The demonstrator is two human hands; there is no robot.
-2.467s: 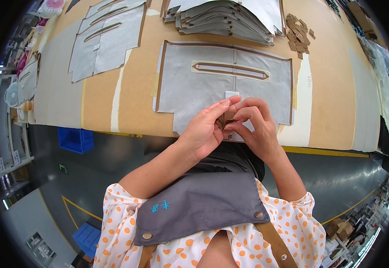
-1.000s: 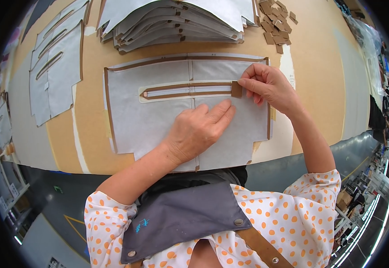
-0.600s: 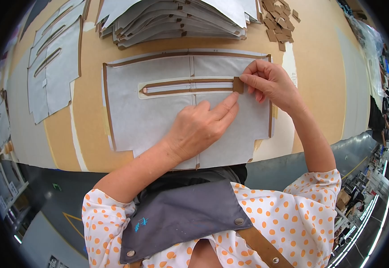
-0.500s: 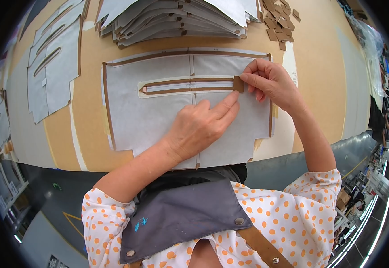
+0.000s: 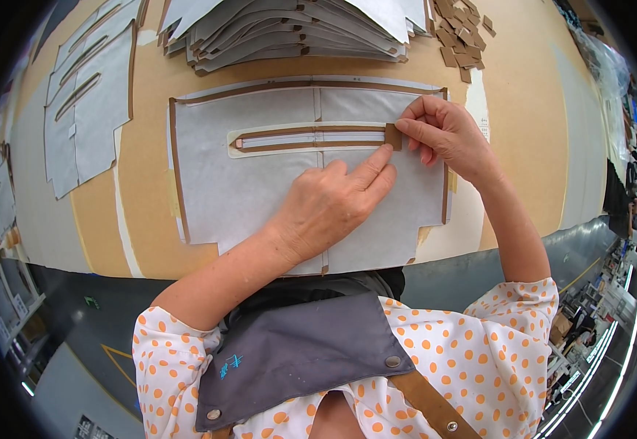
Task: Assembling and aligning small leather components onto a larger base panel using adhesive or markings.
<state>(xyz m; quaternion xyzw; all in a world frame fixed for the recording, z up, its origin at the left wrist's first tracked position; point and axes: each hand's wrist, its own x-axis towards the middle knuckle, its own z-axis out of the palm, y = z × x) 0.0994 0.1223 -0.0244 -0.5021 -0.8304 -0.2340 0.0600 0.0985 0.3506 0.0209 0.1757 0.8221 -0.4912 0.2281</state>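
A light grey fabric panel (image 5: 260, 197) with brown edging lies flat before me. Across its upper half runs a long slot with a white zipper (image 5: 282, 140), framed by brown strips and a pale border. At the slot's right end sits a small brown rectangular patch (image 5: 393, 137). My right hand (image 5: 443, 137) pinches the patch's upper right corner between thumb and forefinger. My left hand (image 5: 336, 196) rests on the panel below the slot, fingers stretched out, the forefinger tip touching the patch's lower edge.
Beyond the panel stands a thick stack of similar grey panels (image 5: 296, 44). Loose brown patches (image 5: 461, 40) lie heaped at the far right. More slotted panels (image 5: 99, 117) overlap on the left of the tan table (image 5: 523, 175). Clear plastic sheeting (image 5: 607, 80) hangs at the right edge.
Both hands keep nearly the same pose at the patch. The left forefinger's tip has shifted up slightly against the patch's lower edge.
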